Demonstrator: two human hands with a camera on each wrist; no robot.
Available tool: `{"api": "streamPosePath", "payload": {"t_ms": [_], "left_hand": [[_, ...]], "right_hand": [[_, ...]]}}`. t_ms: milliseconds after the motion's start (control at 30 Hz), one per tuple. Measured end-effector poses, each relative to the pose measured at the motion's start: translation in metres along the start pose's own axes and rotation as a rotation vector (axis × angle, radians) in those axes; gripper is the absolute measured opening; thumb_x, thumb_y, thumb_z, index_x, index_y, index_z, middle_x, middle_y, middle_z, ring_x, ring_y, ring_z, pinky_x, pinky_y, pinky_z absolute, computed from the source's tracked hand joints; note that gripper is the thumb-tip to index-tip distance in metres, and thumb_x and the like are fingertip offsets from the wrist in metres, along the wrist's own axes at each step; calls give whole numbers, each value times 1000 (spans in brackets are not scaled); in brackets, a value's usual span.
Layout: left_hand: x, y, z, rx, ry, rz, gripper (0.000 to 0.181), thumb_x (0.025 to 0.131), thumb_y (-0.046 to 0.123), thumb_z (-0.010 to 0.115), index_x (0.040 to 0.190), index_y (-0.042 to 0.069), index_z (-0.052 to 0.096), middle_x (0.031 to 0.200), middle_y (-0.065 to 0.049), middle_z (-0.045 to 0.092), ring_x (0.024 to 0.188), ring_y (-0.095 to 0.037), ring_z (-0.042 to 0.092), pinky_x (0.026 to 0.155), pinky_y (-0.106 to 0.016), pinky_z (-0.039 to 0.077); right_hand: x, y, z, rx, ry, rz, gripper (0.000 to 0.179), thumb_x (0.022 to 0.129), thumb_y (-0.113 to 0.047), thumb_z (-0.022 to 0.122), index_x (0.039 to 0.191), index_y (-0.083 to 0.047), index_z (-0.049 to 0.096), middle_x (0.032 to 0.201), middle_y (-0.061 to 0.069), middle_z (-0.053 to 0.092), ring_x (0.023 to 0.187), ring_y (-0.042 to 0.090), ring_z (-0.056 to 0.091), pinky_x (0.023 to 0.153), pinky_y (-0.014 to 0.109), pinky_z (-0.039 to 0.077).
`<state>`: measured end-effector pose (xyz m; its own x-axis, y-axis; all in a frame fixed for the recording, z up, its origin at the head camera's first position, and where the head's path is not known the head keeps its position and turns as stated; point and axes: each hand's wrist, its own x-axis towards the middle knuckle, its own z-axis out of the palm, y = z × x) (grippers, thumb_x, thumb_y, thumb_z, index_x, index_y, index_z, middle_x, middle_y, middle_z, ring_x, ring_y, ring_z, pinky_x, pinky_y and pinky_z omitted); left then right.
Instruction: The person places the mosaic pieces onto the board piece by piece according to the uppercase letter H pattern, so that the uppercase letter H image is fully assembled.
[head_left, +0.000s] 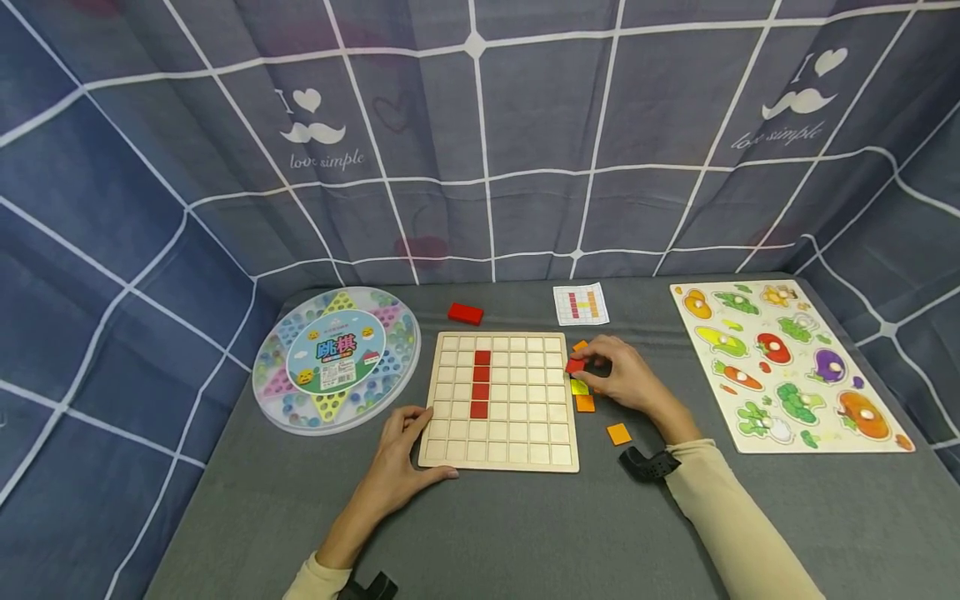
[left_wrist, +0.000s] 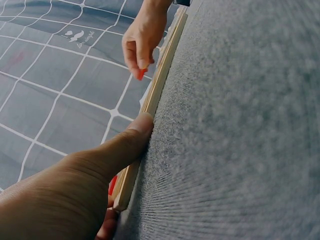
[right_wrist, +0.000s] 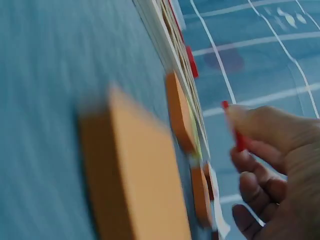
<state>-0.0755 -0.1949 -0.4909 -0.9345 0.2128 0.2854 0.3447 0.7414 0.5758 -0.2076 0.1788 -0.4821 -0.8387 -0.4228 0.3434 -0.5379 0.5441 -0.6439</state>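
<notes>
A wooden grid board (head_left: 532, 433) lies flat on the grey cloth, with several red square tiles (head_left: 481, 392) in one column. My left hand (head_left: 397, 462) holds its near left corner, thumb along the front edge and fingers at the left side. In the left wrist view, the thumb (left_wrist: 142, 125) presses that edge. Between thumb and fingers, my right hand (head_left: 626, 375) pinches a red square tile (right_wrist: 234, 127), raised just beyond the board's right edge. Below it lie a yellow tile (head_left: 579, 387) and orange tiles (head_left: 585, 404), partly hidden by the hand.
A loose orange tile (head_left: 618, 434) lies near the right wrist. Behind the board are a red block (head_left: 466, 313) and a printed pattern card (head_left: 581, 305). A round Chinese checkers box (head_left: 405, 333) sits left, a vegetable puzzle board (head_left: 757, 375) right. Grid-patterned curtains (head_left: 540, 108) surround the table.
</notes>
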Motion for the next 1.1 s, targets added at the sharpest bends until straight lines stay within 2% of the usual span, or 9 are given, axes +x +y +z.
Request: {"api": "streamPosePath", "payload": {"t_ms": [233, 500, 600, 833, 1100], "left_hand": [[2, 0, 0, -9, -8, -7, 95, 61, 35, 93, 138, -1, 53, 130, -15, 47, 114, -26, 46, 93, -47, 44], [3, 1, -1, -24, -34, -26, 95, 62, 36, 93, 140, -1, 52, 131, -14, 46, 115, -27, 45, 93, -48, 44], [1, 0, -2, -25, -31, -32, 96, 62, 37, 93, 140, -1, 52, 130, -13, 47, 117, -27, 44, 94, -49, 43], [1, -2, 1, -8, -26, -23, 96, 62, 38, 93, 140, 0, 51, 131, -13, 46, 115, -25, 46, 93, -47, 45], [2, -1, -1, -13, -24, -29, 95, 61, 37, 93, 139, -1, 52, 130, -13, 47, 113, -25, 47, 93, -46, 45]], "right_hand": [[5, -39, 27, 132, -8, -131, 26, 78, -9, 83, 101, -13, 73, 90, 0, 65, 76, 19, 56, 69, 30, 46], [6, -85, 70, 191, -103, -158, 28, 76, -13, 85, 101, -12, 74, 91, -2, 68, 79, 18, 57, 71, 28, 46], [8, -96, 83, 173, -115, -163, 28, 75, -15, 86, 100, -11, 74, 93, -2, 69, 80, 17, 57, 72, 28, 47], [9, -100, 102, 109, -129, -149, 24, 77, -19, 85, 97, -14, 73, 87, -5, 66, 78, 11, 51, 72, 25, 42], [6, -97, 111, 89, -128, -192, 23, 76, -25, 85, 95, -19, 72, 87, -10, 64, 78, 8, 52, 79, 29, 41]]}}
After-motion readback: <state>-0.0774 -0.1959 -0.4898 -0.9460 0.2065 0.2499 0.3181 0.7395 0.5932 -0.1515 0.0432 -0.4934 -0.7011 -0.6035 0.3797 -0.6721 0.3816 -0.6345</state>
